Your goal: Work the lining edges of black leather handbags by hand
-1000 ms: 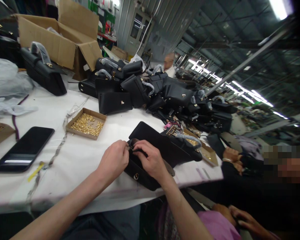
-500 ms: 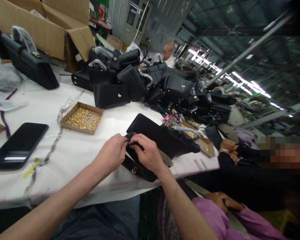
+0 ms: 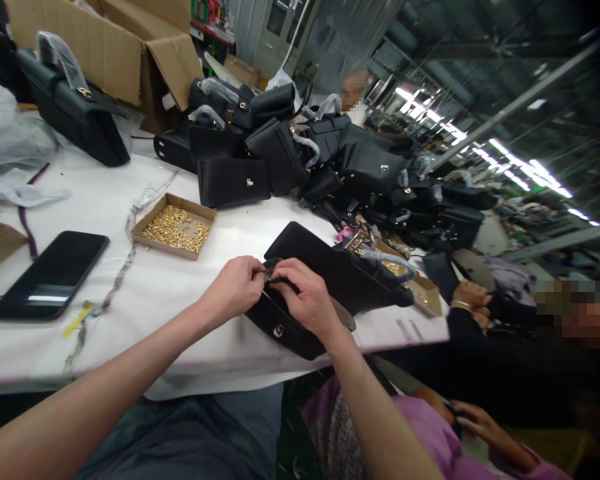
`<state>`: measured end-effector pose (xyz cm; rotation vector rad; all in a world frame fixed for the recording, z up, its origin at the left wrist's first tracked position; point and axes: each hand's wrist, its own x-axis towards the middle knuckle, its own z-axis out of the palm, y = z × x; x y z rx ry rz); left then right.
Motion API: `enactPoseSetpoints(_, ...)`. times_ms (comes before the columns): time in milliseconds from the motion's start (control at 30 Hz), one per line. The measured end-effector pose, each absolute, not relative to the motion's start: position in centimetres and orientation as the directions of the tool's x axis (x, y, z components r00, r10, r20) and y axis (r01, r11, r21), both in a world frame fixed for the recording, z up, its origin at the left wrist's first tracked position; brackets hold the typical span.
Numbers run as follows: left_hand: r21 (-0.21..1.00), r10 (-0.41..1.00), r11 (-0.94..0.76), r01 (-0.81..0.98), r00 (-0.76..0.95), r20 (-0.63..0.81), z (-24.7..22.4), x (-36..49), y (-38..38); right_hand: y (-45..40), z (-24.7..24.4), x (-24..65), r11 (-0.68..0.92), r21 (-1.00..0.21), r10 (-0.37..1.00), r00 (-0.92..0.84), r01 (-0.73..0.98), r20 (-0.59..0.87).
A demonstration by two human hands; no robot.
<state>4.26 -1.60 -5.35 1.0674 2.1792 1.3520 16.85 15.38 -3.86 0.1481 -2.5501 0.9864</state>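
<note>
A black handbag [image 3: 325, 273] lies in front of me near the table's edge, its flap spread away from me and a gold fitting on its near part. My left hand [image 3: 237, 283] is closed in a pinch at the bag's left end. Thumb and fingers of my right hand [image 3: 305, 297] grip the same spot, almost touching the left fingertips. Whatever small part is between the fingertips is too hidden to make out. Left of the bag sits a shallow cardboard tray [image 3: 173, 255] holding many small gold metal pieces.
A smartphone [image 3: 50, 275] lies on the white table [image 3: 150, 313] at left. Black handbags [image 3: 280, 153] with plastic-wrapped handles are piled behind, beside a large cardboard box [image 3: 95, 53]. Another tray [image 3: 427, 293] stands at right. Co-workers' hands [image 3: 473, 297] are close on my right.
The view has shifted slightly, so everything sits a little right and higher. Both my hands stay at the bag's end, with fingers slightly shifted. The co-worker's hands in pink sleeves have moved apart.
</note>
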Motion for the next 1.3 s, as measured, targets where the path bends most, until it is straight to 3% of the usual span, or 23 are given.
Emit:
enactPoseSetpoints(400, 0.854, 0.769, 0.224, 0.469, -0.624, 0.141, -5.0, 4.5, -1.9, 15.2, -4.1, 16.8, 0.767, -0.599, 0.045, -0.913, -0.228, 0.405)
enactPoseSetpoints(767, 0.773, 0.798, 0.167, 0.612, -0.544, 0.259, -5.1, 5.1, -2.5, 14.2, -4.3, 17.2, 0.78, -0.603, 0.14, -0.892, -0.168, 0.429)
enactPoseSetpoints(1300, 0.756, 0.812, 0.211, 0.62, -0.541, 0.218, -4.7, 5.2, -2.9, 14.7, -5.4, 17.1, 0.814, -0.514, 0.026, -0.868, -0.269, 0.496)
